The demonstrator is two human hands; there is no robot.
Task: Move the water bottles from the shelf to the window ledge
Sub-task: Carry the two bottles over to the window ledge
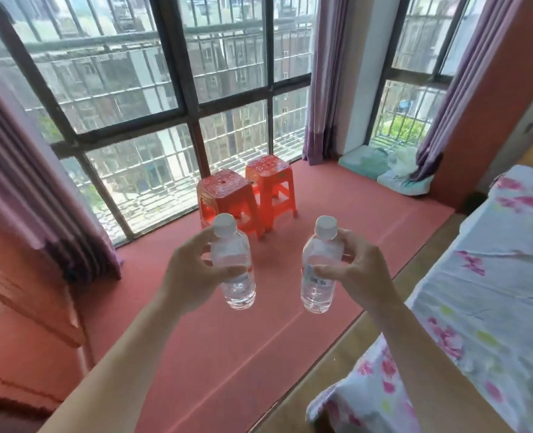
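Two clear water bottles with white caps are held upright above the red window ledge [337, 207]. My left hand [193, 270] grips the left bottle [234, 264] round its middle, thumb in front. My right hand [356, 273] grips the right bottle [320, 267] the same way; its label shows a barcode. Both bottles hang in the air, a short gap between them, their bases off the ledge. The shelf is not in view.
Two orange plastic stools [246, 195] stand on the ledge by the barred window [171, 89]. Purple curtains [320, 89] hang at left and centre-right. Pillows and bags [393, 173] lie in the far right corner. A bed with a floral sheet [490, 276] is on the right.
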